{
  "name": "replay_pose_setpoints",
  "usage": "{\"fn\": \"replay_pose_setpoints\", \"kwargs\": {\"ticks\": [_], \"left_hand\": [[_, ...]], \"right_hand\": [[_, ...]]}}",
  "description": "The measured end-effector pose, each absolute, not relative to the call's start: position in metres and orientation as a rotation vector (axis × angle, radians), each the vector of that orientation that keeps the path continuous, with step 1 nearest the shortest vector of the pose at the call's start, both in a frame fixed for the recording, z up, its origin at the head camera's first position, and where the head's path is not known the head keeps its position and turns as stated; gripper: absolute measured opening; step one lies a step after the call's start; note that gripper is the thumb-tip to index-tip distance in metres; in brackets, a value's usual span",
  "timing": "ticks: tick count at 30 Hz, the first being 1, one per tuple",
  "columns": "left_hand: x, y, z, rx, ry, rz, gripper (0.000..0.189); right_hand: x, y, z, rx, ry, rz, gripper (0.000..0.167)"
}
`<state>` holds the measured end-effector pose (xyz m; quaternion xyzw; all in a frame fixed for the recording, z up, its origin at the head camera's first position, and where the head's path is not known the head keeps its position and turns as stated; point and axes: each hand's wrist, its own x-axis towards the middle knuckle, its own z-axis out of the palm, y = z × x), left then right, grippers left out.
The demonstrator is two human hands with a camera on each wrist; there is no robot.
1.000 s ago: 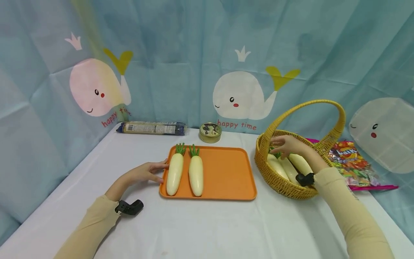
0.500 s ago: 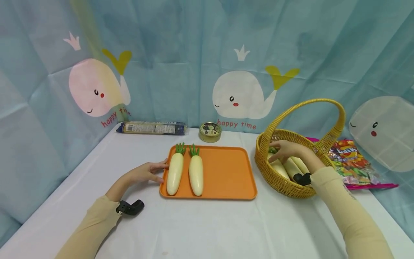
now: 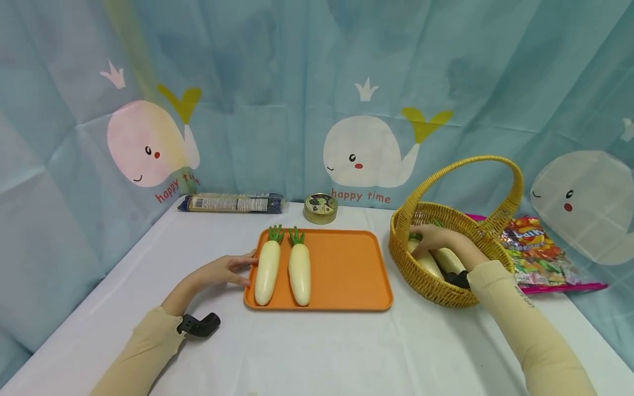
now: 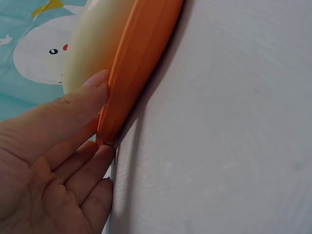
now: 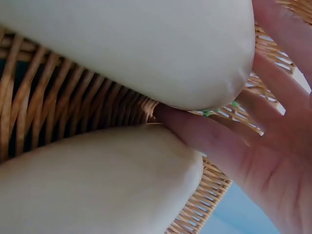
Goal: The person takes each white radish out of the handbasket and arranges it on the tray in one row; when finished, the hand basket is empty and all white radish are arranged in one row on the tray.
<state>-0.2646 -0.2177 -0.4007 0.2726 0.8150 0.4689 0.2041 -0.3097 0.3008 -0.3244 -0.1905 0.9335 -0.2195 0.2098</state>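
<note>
In the head view, two white radishes (image 3: 268,273) with green tops lie side by side on the left of an orange tray (image 3: 346,269). My left hand (image 3: 218,272) rests at the tray's left edge; the left wrist view has its thumb on the rim and fingertips at the outer side. My right hand (image 3: 436,237) is down inside a yellow wicker basket (image 3: 431,290). It grips a white radish (image 5: 146,44), thumb on one side and fingers on the other. Beside that lies another radish (image 5: 97,180). The gripped one's leafy end is mostly hidden by the hand.
Behind the tray stand a round tin (image 3: 321,209) and a long blue-ended packet (image 3: 231,203). A candy bag (image 3: 535,250) lies right of the basket, whose tall handle (image 3: 465,162) arches above it. A whale-print curtain (image 3: 267,82) hangs behind the table.
My right hand has lowered deeper into the basket, and its spread fingers have closed round a radish. The left hand and tray stay put; the head view has tilted slightly.
</note>
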Motion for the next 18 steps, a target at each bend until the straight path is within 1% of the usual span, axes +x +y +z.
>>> {"fn": "replay_pose_setpoints", "kwargs": {"ticks": [5,11,18], "left_hand": [[-0.2645,-0.2176,-0.4013,0.733,2.282,1.31,0.064],[-0.2657,-0.2174,-0.4,0.727,2.297,1.295,0.067],[-0.266,-0.2184,-0.4023,0.768,2.26,1.31,0.065]], "right_hand": [[-0.3088,0.297,-0.3233,-0.54,2.563,-0.519,0.071],[-0.309,0.2945,-0.3223,-0.561,2.617,-0.428,0.059],[-0.3047,0.2995,-0.3251,-0.523,2.639,-0.496,0.046]]}}
